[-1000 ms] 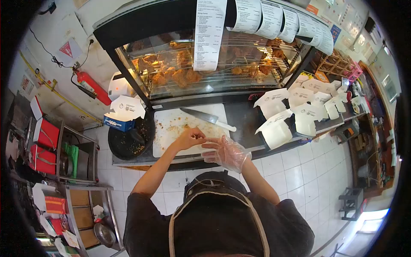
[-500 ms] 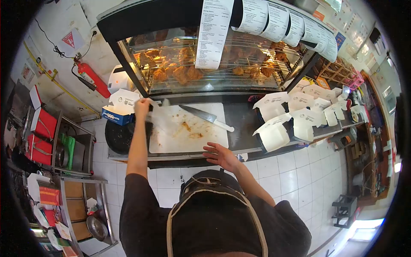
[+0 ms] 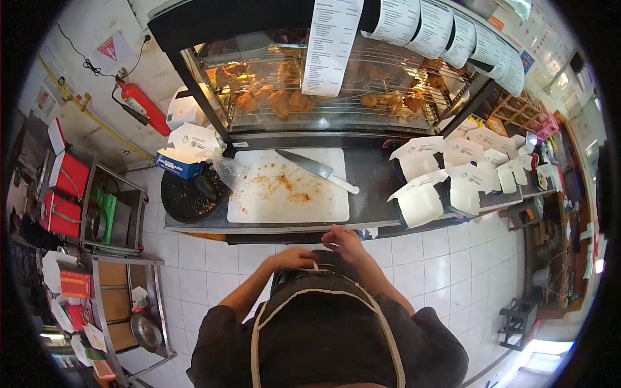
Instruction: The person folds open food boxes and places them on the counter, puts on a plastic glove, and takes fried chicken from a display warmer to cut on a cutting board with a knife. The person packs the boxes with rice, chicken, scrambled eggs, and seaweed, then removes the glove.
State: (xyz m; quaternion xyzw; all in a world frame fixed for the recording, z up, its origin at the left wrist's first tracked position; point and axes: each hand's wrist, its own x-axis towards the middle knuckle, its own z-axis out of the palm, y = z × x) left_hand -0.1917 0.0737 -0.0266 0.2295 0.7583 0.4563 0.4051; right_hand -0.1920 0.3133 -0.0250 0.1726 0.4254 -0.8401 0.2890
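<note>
My left hand (image 3: 292,259) is in front of my waist, over the dark apron (image 3: 323,317); its fingers point right and are blurred, so their grip cannot be made out. Close by on the right is my right hand (image 3: 345,243), fingers loosely bent and apart, holding nothing. Both hands are off the counter's front edge. Beyond them lies a white cutting board (image 3: 259,200) with brown crumbs and grease. A knife (image 3: 317,169) with a white handle rests across its upper right. A crumpled clear plastic bag (image 3: 228,173) lies at the board's left edge.
A black pan (image 3: 178,204) with crumbs and an opened blue-and-white box (image 3: 180,165) are left of the board. Several open boxes (image 3: 420,200) line the counter's right side. Behind stands a glass warmer (image 3: 272,123) with fried chicken (image 3: 281,102). A fire extinguisher (image 3: 143,107) hangs on the wall.
My left hand has let go of the clear plastic bag beside the board and come back to my waist. My right hand has moved slightly nearer my body. The view has shifted a little.
</note>
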